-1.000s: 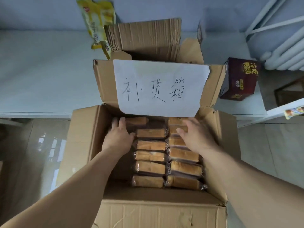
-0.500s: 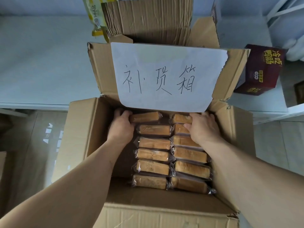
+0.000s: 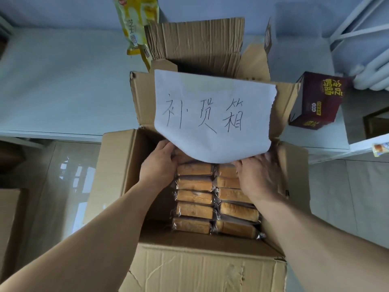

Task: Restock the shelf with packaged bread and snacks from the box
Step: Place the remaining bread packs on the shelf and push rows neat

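Observation:
An open cardboard box [image 3: 117, 175] holds two rows of clear-wrapped bread packs [image 3: 194, 211]. A white paper label [image 3: 212, 114] with handwritten characters hangs from its far flap and covers the far packs. My left hand [image 3: 159, 163] reaches to the far left end of the rows, its fingers curled round the end pack under the paper. My right hand [image 3: 259, 178] lies over the far packs of the right row, fingertips tucked under the paper's edge. Whether it grips a pack is hidden.
A pale shelf surface [image 3: 63, 85] lies behind the box. On it are a yellow snack bag [image 3: 136, 28], a second open carton [image 3: 202, 45] and a dark red snack box [image 3: 317, 100]. White shelf rails [image 3: 357, 28] stand at the right. Tiled floor lies on both sides.
Both hands have moved further toward the box's far end and now reach under the paper label. The camera has shifted, so the box sits lower in view.

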